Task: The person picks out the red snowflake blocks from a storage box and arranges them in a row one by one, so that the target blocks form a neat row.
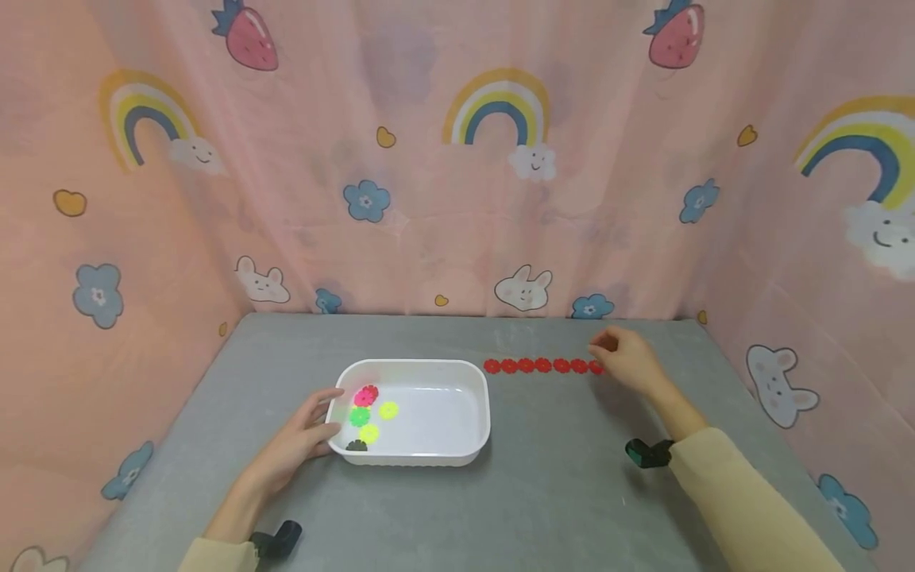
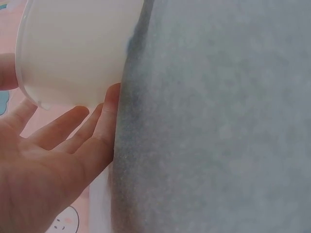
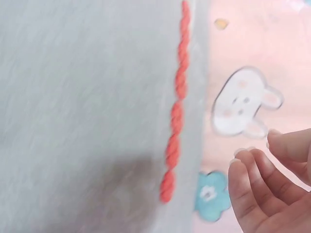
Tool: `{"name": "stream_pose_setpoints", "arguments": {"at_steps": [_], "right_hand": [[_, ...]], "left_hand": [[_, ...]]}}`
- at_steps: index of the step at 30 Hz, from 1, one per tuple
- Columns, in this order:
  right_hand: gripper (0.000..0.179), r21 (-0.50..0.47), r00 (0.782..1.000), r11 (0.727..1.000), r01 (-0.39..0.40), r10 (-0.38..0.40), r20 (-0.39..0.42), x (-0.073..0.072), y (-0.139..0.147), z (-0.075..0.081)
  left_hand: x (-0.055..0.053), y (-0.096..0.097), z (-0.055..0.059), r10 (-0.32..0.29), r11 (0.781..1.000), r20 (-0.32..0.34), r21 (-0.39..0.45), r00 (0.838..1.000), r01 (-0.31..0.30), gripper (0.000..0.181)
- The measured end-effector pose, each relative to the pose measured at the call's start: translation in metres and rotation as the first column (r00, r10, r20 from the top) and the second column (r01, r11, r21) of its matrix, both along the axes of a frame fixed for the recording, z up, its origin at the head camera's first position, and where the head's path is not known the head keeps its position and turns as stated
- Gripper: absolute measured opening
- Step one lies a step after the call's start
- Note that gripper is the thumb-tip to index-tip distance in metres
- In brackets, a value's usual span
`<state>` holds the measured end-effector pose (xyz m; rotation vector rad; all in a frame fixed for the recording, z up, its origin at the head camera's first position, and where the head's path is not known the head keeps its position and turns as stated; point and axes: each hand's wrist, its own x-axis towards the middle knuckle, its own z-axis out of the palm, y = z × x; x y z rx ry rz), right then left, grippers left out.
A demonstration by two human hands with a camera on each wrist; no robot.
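In the head view, my left hand [image 1: 303, 437] touches the left end of a white plastic tray [image 1: 457, 461], its fingers spread along the wall and rim. The left wrist view shows the thumb by the tray's rim and the other fingers against its outer wall. Several red flower-shaped pieces [image 1: 543, 365] form a straight row on the table, right of the tray. My right hand [image 1: 629, 361] hovers at the row's right end, fingers loosely bent. Between its thumb and fingertips in the right wrist view there is a gap with nothing in it.
Inside the tray, near its left end, lie pink [image 1: 364, 397], green [image 1: 360, 416], yellow [image 1: 388, 411] and dark [image 1: 357, 446] flower-shaped pieces. A grey table [image 1: 557, 492] meets a pink patterned curtain [image 1: 429, 246] behind and at both sides.
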<state>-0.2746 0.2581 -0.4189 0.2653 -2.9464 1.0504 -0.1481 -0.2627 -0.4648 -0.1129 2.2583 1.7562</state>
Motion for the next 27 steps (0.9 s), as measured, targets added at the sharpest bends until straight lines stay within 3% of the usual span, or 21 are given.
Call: {"name": "stream_pose_setpoints", "arguments": {"at_steps": [15,27], "right_hand": [[0.022,-0.082,0.998,0.995,-0.051,0.047,-0.052,0.017,-0.071,0.023],[0.017,-0.130,0.991,0.987,-0.095,0.081,-0.110,0.027,-0.132,0.028]], "left_hand": [[0.000,-0.001,-0.001,-0.001,1.000,0.007,-0.005,1.000,0.001,0.059],[-0.001,0.001,-0.001,0.002,1.000,-0.003,-0.004,1.000,-0.002,0.058]]}}
